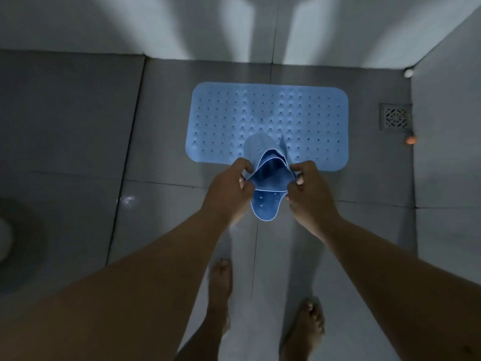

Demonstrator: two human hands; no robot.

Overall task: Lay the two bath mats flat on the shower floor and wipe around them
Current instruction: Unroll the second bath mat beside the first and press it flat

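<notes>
One light blue perforated bath mat (268,118) lies flat on the grey tiled shower floor (182,113), close to the back wall. A second blue mat (269,188) hangs folded and curled in the air above the floor, in front of the flat one. My left hand (229,186) pinches its left edge with curled fingers. My right hand (309,188) pinches its right edge the same way. The folds hang between both hands, and the lower flap shows small holes.
A square metal floor drain (395,117) sits at the right by the side wall, with a small orange object (411,140) just below it. My bare feet (263,300) stand on the tiles below the hands. A dark round shape (15,246) shows at the left edge.
</notes>
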